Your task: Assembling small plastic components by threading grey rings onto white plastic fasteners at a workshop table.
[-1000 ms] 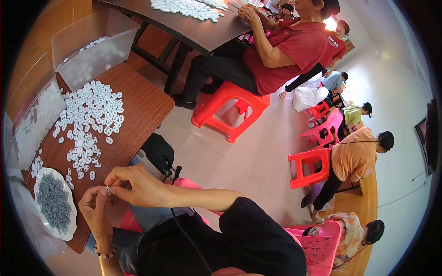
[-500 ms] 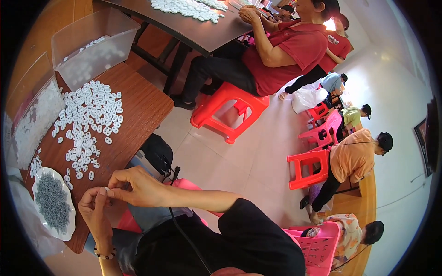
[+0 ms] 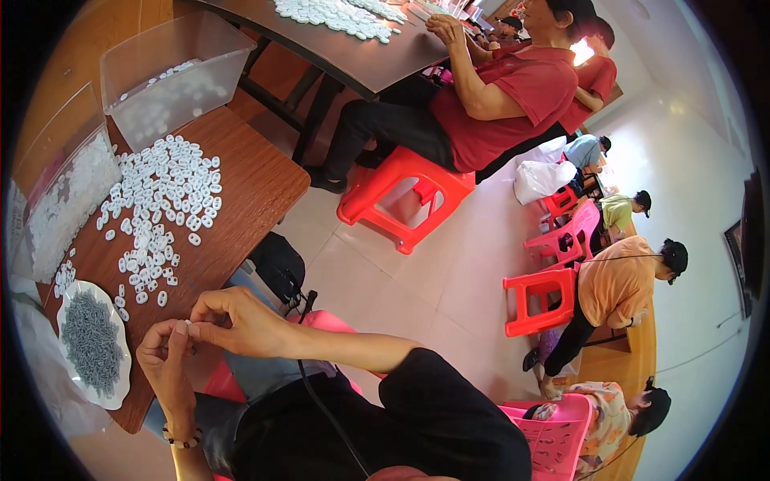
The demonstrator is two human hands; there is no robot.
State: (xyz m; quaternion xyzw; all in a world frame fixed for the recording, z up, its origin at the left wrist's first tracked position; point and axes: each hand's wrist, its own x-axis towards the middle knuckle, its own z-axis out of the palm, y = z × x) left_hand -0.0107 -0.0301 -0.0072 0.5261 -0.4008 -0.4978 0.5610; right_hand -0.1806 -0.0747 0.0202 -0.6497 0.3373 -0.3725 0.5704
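Over the front edge of the brown wooden table (image 3: 253,180), my left hand (image 3: 167,361) and my right hand (image 3: 233,323) meet fingertip to fingertip. Between them is a small white piece (image 3: 188,323), mostly covered by the fingers; both hands pinch at it. Beyond my hands lie many small white oval plastic pieces with two holes (image 3: 164,188), spread in a loose heap. Left of my left hand, a white scalloped plate (image 3: 120,385) holds a pile of small grey screws (image 3: 92,341). A beaded bracelet (image 3: 183,438) circles my left wrist.
A clear plastic bin (image 3: 172,68) with white pieces stands at the table's far side. A clear container of tiny white parts (image 3: 72,200) is at the left. A person in a red shirt (image 3: 513,104) sits on a red stool (image 3: 409,196) at a dark table (image 3: 353,52).
My hands stay together at the small white piece, with only slight finger movement. The whole view has shifted a little. A person at the lower right has tilted their head.
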